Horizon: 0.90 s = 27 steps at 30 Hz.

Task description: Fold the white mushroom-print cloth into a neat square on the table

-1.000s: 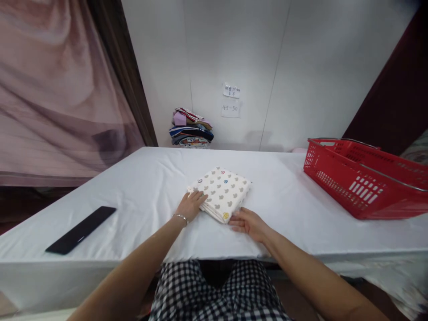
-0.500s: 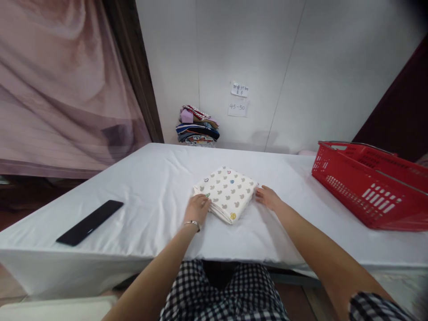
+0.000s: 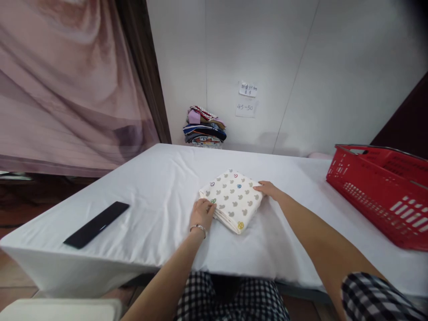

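Folded cloth (image 3: 232, 198) sits mid-frame on the white-covered worktop (image 3: 150, 187), between left hand (image 3: 202, 213) and right hand (image 3: 268, 189). Left: fingers loosely curled at its lower-left edge. Right: fingertips on its right corner. Can't tell if either pinches it. 1 red basket (image 3: 371, 185), right edge of frame.

Wht wall (image 3: 180, 67) w/ paper signs (image 3: 246, 108); pink curtain (image 3: 67, 89) L; wht-clothed tbl (image 3: 150, 200); tiled flr (image 3: 13, 272).
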Available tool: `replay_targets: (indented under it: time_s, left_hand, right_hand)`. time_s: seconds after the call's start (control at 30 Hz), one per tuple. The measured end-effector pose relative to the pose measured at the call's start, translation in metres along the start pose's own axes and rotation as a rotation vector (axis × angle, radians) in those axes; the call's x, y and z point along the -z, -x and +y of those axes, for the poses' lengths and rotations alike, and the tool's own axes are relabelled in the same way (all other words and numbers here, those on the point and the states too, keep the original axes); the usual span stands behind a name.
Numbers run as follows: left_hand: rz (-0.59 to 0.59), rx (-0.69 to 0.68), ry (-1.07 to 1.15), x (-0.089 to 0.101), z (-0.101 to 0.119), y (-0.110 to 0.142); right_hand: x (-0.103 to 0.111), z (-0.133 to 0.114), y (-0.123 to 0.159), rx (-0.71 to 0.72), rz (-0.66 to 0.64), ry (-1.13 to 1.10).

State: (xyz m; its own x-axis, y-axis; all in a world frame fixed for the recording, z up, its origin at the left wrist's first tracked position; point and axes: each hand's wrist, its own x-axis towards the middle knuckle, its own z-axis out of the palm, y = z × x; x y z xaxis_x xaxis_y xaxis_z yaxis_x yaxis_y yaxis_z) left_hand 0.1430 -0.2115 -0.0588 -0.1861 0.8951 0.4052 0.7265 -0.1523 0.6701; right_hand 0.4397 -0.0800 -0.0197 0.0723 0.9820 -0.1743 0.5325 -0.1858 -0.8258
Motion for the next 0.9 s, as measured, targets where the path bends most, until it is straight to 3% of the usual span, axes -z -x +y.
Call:
replay_targets:
  time_s: [0.17,0.3,0.47,0.63,0.9]
  left_hand:
    - [-0.031,-0.018,0.048,-0.003,0.002,-0.008]
    - [-0.109,0.034,0.101,-0.006,0.004,-0.012]
    - [-0.167,0.225,0.143,-0.002,0.011,-0.009]
    - [-0.179,0.291,0.147,0.001,0.029,-0.008]
    - [-0.383,0.434,-0.083,-0.014,0.053,-0.024]
  right_hand:
    - [0.015,0.017,0.003,0.048,0.047,0.006]
    - [0.030,0.046,0.013,-0.042,0.169,-0.078]
    - [0.039,0.057,0.026,-0.104,0.075,-0.092]
    - [0.043,0.052,0.037,-0.141,-0.053,-0.165]
    - [0.042,0.062,0.029,-0.235,0.029,-0.300]
